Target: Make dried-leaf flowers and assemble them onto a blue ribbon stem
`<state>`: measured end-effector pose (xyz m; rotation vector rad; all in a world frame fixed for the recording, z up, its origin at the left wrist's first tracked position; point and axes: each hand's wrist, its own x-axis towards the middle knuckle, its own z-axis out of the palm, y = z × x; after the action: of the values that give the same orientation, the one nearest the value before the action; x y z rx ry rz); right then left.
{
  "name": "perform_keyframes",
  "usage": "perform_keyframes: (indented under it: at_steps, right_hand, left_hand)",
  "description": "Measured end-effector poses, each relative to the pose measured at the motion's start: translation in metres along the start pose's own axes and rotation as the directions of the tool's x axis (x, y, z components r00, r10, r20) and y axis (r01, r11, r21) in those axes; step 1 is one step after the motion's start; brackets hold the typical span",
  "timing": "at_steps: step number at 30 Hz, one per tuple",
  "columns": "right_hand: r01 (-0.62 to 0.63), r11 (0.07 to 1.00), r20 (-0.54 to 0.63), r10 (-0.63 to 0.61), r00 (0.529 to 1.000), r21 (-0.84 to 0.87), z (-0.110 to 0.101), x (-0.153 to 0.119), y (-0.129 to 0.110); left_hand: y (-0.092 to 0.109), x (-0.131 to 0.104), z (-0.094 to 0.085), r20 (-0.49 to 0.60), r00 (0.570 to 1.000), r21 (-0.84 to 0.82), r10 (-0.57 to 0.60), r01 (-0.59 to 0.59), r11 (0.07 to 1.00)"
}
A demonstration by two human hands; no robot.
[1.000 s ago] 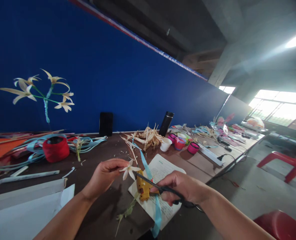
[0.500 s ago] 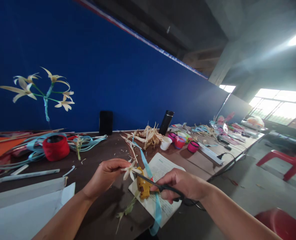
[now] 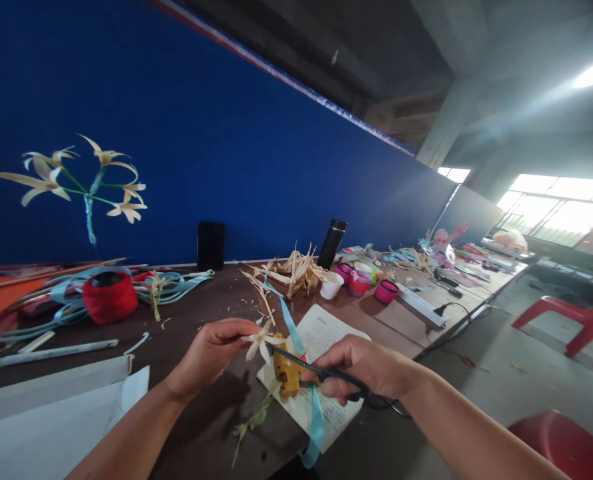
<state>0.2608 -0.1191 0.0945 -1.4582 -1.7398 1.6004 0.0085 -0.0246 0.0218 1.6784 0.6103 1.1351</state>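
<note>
A pale flower with narrow, pointed petals is pinched in the fingers of my left hand. My right hand grips black-handled scissors, their blades pointing left with the tips at the flower. Whether the blades touch a petal I cannot tell. Below them a yellow glue gun lies on an open notebook with handwriting. A light blue ribbon runs across the notebook and over the table's front edge. Left of the notebook lies a pale green leafy sprig.
Dried husks, a white cup and a black bottle stand behind the notebook. Leftward are a red roll, a pen and a white box. A flower spray is up against the blue partition.
The whole view has shifted very slightly. Both hands, the flower and the scissors keep nearly the same positions.
</note>
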Motion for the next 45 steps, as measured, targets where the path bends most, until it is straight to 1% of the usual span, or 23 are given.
perform_keyframes:
  at_steps: [4,7,17,21,26,32,36,39,45]
  right_hand:
    - [-0.018,1.000,-0.003,0.018,1.000,-0.001,-0.001,0.000,-0.001]
    - [-0.006,1.000,0.004,0.006,1.000,0.005,0.000,0.000,-0.001]
    - [-0.009,1.000,-0.002,0.009,1.000,0.020,0.000,-0.001,0.002]
    - [-0.025,1.000,-0.014,0.025,1.000,0.006,0.001,-0.002,0.000]
    - [0.000,1.000,0.004,0.000,1.000,0.006,0.001,-0.002,-0.003]
    - [-0.012,1.000,-0.007,0.012,1.000,-0.010,0.002,-0.003,-0.003]
    - [0.010,0.999,-0.002,-0.010,1.000,-0.032,0.002,-0.003,-0.002]
    - [0.025,0.998,-0.019,-0.026,0.999,-0.051,0.003,-0.003,-0.003]
    - [0.046,0.996,-0.002,-0.046,0.999,-0.079,0.004,-0.004,-0.004]
  left_hand:
    - [-0.001,-0.001,0.000,0.025,1.000,0.001,-0.005,0.005,1.000]
    - [-0.004,-0.001,-0.001,0.027,1.000,-0.016,-0.011,0.011,1.000]
    - [-0.007,0.000,0.000,0.037,0.996,-0.084,-0.077,0.080,0.993]
    - [-0.006,0.000,0.001,0.043,0.996,-0.090,-0.074,0.078,0.993]
    - [-0.008,0.000,0.000,0.058,0.995,-0.054,-0.076,0.079,0.995]
    - [-0.010,0.000,-0.001,0.066,0.995,-0.070,-0.076,0.080,0.994]
    - [-0.008,0.001,0.000,0.064,0.996,-0.058,-0.067,0.070,0.996]
    - [-0.009,0.001,0.000,0.061,0.996,-0.045,-0.070,0.073,0.996]
    - [-0.008,0.000,-0.001,0.062,0.995,-0.062,-0.081,0.085,0.994]
